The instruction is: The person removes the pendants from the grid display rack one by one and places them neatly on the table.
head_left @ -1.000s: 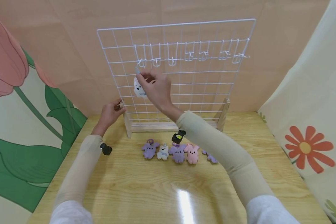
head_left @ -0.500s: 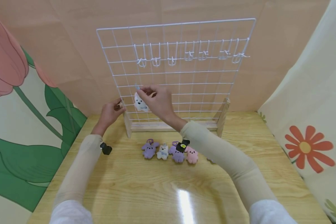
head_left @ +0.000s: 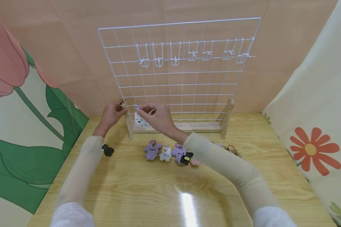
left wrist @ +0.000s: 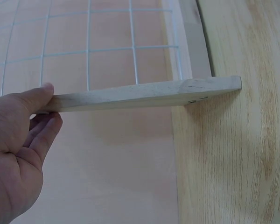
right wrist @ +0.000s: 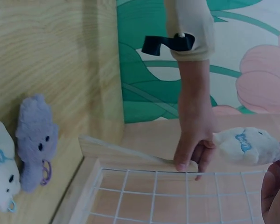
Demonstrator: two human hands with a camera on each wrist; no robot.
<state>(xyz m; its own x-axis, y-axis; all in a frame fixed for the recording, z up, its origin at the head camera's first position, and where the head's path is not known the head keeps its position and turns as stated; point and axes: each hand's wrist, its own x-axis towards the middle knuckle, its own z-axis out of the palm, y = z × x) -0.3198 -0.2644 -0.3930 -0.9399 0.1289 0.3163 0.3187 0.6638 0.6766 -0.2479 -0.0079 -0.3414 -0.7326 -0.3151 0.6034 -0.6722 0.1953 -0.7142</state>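
Observation:
My left hand [head_left: 111, 116] pinches the top of the rack's left wooden foot [left wrist: 130, 95] between thumb and fingers. In my right hand [head_left: 158, 118] is a white plush keychain [head_left: 140, 120], pinched near the light blue loop [head_left: 136, 107] at its top. It hangs in front of the lower left of the white wire rack [head_left: 179, 23], and the right wrist view shows blue marking on its body [right wrist: 243, 140]. Below the rack lie a purple plush [head_left: 152, 152], a white plush [head_left: 165, 154], a second purple plush [head_left: 177, 153] and a partly hidden pink plush [head_left: 195, 162].
Several white wire hooks hang in a row on the upper rack, including the leftmost hook [head_left: 144, 62]; nothing hangs from them. More keychains, with brown rings [head_left: 231, 148], show behind the right sleeve [head_left: 224, 157]. The wooden table [head_left: 147, 195] stretches in front.
My right hand has come down with the white plush keychain, from just below the leftmost hook to near the rack's base. The left hand has stayed on the wooden foot.

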